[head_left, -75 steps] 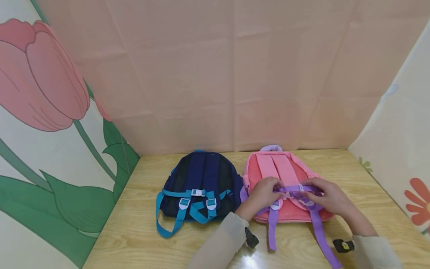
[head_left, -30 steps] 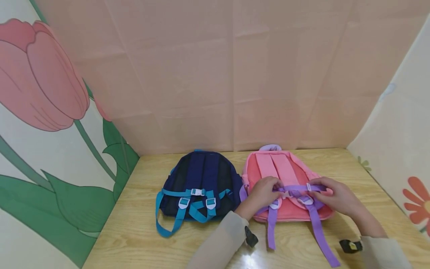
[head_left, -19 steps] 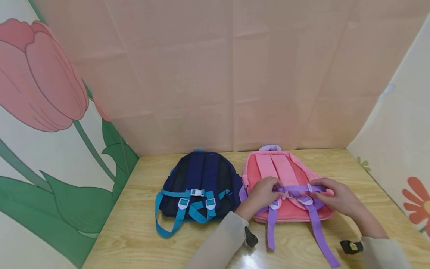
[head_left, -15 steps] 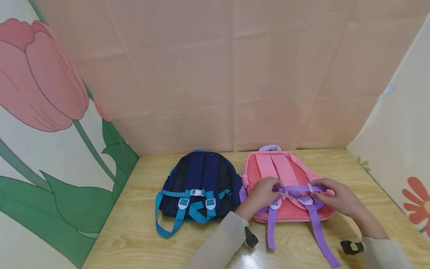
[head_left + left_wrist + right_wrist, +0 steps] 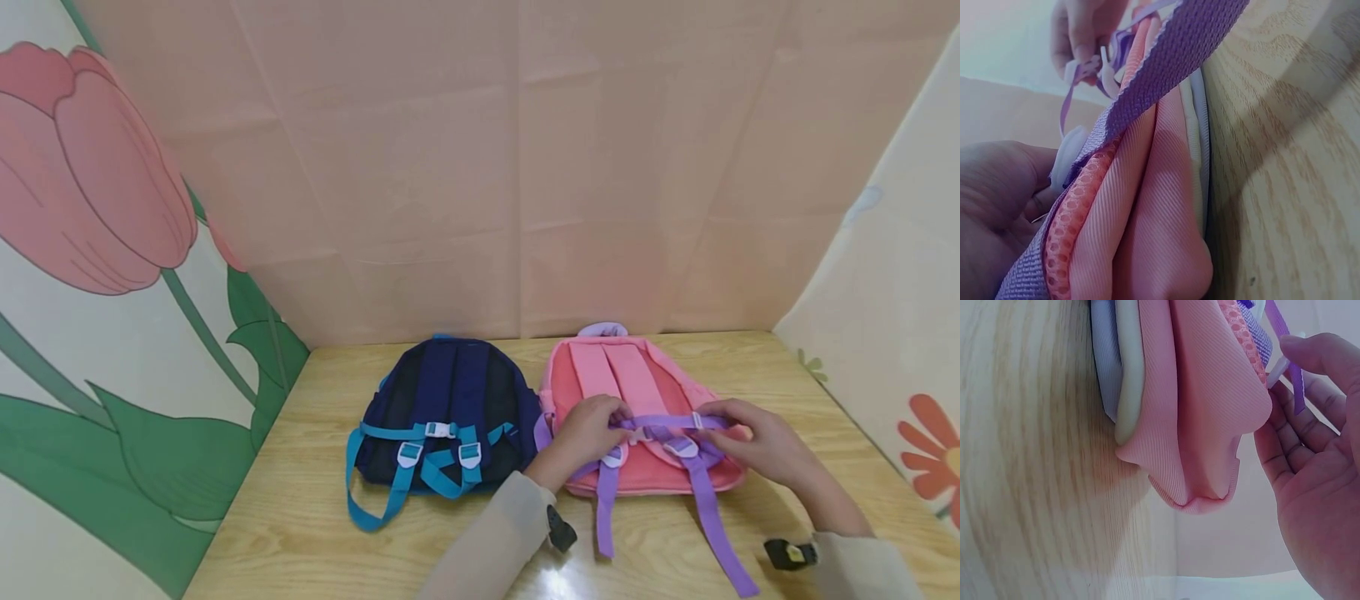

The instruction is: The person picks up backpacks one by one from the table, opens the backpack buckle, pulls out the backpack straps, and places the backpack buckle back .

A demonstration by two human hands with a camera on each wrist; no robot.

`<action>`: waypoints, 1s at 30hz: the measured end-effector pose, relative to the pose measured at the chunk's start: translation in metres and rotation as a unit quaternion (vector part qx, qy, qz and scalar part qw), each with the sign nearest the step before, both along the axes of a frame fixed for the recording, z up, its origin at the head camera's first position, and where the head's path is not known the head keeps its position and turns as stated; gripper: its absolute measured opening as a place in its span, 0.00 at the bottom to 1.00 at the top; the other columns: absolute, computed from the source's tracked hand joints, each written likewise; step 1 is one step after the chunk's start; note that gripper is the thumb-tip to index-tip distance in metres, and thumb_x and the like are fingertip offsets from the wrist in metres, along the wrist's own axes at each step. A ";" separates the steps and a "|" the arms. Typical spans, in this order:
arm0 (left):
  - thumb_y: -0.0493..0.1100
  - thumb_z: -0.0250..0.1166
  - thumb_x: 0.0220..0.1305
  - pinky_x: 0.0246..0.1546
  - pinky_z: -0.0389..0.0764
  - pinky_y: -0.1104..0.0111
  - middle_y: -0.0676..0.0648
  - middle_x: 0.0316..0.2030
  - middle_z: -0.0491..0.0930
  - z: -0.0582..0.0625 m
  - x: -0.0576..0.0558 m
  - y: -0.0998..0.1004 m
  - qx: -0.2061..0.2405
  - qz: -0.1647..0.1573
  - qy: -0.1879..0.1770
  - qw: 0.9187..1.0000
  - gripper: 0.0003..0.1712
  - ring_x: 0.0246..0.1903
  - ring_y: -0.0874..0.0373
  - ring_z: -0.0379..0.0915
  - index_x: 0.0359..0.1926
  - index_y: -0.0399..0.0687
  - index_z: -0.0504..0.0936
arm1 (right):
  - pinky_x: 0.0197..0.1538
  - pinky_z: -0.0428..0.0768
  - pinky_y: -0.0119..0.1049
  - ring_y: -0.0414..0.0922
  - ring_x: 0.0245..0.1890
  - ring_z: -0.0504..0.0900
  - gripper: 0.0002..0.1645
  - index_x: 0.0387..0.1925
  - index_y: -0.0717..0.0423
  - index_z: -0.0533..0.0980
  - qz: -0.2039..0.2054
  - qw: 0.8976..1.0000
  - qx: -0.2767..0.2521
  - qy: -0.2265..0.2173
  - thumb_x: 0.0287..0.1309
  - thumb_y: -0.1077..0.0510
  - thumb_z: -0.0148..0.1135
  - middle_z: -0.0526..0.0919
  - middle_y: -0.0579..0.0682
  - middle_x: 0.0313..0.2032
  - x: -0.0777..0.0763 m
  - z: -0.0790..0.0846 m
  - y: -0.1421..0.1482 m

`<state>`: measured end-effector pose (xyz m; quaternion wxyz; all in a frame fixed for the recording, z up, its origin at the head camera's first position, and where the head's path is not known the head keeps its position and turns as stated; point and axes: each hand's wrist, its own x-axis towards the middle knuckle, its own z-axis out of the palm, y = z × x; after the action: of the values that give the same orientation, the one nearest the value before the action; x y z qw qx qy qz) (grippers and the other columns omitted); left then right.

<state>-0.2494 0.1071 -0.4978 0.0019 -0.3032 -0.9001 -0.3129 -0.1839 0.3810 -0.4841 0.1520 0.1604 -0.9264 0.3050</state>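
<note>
A pink backpack (image 5: 633, 367) lies with its strap side up on the wooden table, two purple webbing tails hanging toward the front. Across its middle runs a narrow purple strap (image 5: 660, 422) with a small white slider (image 5: 698, 421) on it. My left hand (image 5: 588, 429) pinches the strap's left end; its fingertips are partly hidden. At the other end, my right hand (image 5: 761, 437) pinches the strap just right of the slider, thumb below and fingers above. In the right wrist view, the strap's purple end (image 5: 1298, 394) passes by the thumb.
Left of the pink bag and against it lies a navy backpack (image 5: 453, 383) with teal straps and a fastened white buckle (image 5: 438, 429). The wooden table (image 5: 300, 517) meets a pinkish backdrop (image 5: 450, 183) behind the bags. Flower-print panels (image 5: 870, 308) flank both sides.
My right hand has moved to the right, and the white slider has shifted right along the purple strap with it. My left hand and both backpacks have stayed in place.
</note>
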 end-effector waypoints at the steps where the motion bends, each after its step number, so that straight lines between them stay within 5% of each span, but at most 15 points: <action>1: 0.47 0.74 0.62 0.41 0.68 0.84 0.62 0.35 0.79 0.000 0.000 0.000 0.000 0.000 0.000 1.000 0.09 0.36 0.74 0.72 0.42 0.58 0.85 | 0.44 0.70 0.19 0.27 0.40 0.76 0.19 0.46 0.47 0.83 -0.002 1.000 -0.001 -0.001 0.52 0.59 0.78 0.85 0.42 0.42 0.000 0.000 0.000; 15: 0.47 0.74 0.62 0.40 0.69 0.83 0.62 0.35 0.79 0.000 0.001 0.001 -0.003 0.003 -0.003 1.000 0.08 0.35 0.74 0.72 0.41 0.58 0.85 | 0.40 0.77 0.28 0.29 0.38 0.77 0.19 0.48 0.49 0.83 -0.010 0.999 0.009 -0.030 0.53 0.57 0.77 0.85 0.45 0.41 0.001 0.000 0.006; 30: 0.48 0.74 0.62 0.44 0.71 0.82 0.63 0.37 0.80 0.002 0.003 0.003 -0.034 0.016 0.011 0.999 0.09 0.38 0.73 0.72 0.43 0.61 0.85 | 0.42 0.76 0.22 0.27 0.39 0.78 0.17 0.47 0.51 0.83 0.011 1.000 -0.002 -0.027 0.54 0.61 0.76 0.85 0.41 0.39 0.003 -0.004 0.013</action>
<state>-0.2465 0.1102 -0.4955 0.0066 -0.2919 -0.9149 -0.2787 -0.1811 0.3941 -0.4882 0.1240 0.1625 -0.9277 0.3124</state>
